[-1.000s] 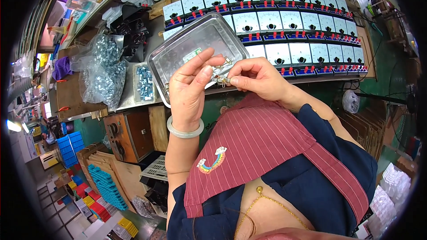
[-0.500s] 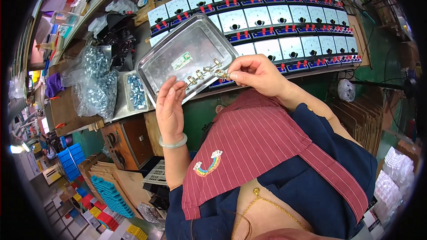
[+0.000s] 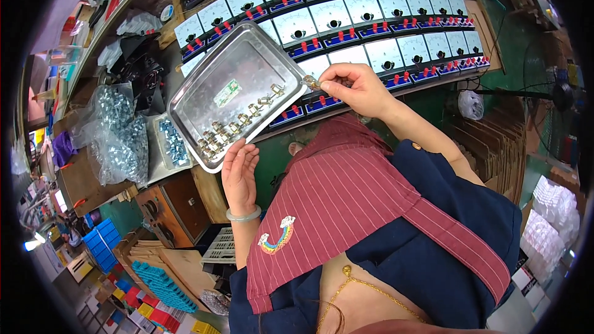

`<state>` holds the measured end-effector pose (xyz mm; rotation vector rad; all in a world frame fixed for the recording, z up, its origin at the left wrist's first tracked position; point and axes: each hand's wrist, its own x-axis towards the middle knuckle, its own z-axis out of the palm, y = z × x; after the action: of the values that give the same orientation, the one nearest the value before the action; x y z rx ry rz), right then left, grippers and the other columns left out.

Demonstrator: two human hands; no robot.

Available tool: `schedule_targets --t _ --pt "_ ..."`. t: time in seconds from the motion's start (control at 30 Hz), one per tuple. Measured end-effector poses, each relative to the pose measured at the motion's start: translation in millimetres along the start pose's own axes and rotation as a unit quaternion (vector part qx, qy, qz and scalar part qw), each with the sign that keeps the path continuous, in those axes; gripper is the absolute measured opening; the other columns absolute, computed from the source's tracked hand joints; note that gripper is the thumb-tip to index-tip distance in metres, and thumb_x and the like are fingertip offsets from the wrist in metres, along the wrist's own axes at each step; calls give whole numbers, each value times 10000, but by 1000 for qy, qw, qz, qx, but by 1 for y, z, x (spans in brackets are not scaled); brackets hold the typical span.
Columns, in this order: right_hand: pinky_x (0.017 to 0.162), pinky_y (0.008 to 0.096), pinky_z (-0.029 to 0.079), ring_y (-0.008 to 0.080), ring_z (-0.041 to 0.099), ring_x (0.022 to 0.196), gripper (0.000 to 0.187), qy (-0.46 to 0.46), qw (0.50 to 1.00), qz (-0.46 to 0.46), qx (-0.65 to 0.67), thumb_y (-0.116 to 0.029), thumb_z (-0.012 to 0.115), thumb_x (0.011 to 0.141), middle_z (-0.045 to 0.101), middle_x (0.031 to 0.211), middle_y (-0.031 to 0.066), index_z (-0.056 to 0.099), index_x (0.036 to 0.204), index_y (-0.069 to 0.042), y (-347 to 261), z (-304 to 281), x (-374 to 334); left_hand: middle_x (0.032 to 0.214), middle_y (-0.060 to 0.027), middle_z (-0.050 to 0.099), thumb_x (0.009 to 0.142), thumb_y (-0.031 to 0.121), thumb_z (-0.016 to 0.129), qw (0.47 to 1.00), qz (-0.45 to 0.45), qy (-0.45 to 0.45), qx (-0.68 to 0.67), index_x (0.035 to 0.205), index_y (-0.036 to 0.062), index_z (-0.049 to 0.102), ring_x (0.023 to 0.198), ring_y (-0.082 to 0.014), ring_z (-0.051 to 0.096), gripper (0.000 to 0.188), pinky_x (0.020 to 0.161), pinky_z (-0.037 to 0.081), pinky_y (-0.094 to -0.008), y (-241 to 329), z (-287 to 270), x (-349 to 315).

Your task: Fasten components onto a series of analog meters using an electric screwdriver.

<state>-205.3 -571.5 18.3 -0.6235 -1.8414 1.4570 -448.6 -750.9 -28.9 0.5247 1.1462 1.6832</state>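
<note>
My right hand [image 3: 354, 88] pinches a small brass-coloured metal part [image 3: 309, 81] at the right corner of a shiny steel tray [image 3: 218, 67]. A row of similar small metal parts [image 3: 238, 125] lies along the tray's near side, beside a green-and-white label. My left hand [image 3: 239, 172] hovers below the tray's near rim, fingers apart and holding nothing, a pale green bangle on its wrist. The tray rests on rows of white panel meters [image 3: 346, 21] with red and black terminals.
Clear bags of silvery hardware [image 3: 117, 136] and a small box of screws [image 3: 172, 142] sit left of the tray. Blue bins [image 3: 102, 244] and coloured parts are stacked lower left. A fan [image 3: 563, 96] and cardboard stacks stand at the right.
My left hand has dropped from the parts near my right hand to below the tray's rim and opened. My right hand has shifted right, still pinching a part.
</note>
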Motion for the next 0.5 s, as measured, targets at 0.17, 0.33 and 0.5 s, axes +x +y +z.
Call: schedule_targets --t 0.17,0.33,0.5 --pt "535 181 389 27 477 591 96 11 1000 3 21 -93 585 823 550 667 -21 605 854 -5 7 -5 1 954 -81 596 897 121 471 999 -22 -14 24 1130 1 489 886 -160 575 263 796 460 -269 -9 9 4" --pt "537 177 381 20 460 596 100 13 999 3 30 -84 578 826 537 679 -31 602 875 -1 22 -18 3 951 -68 593 892 118 486 998 -40 -23 33 1106 7 508 884 -145 568 242 795 449 -257 -19 20 7" --pt "531 176 379 18 461 593 104 18 999 -4 47 -84 578 825 539 677 -26 605 880 0 23 -23 8 940 -61 595 886 112 497 997 -60 -23 37 1095 11 518 869 -131 563 233 790 443 -248 -24 29 7"
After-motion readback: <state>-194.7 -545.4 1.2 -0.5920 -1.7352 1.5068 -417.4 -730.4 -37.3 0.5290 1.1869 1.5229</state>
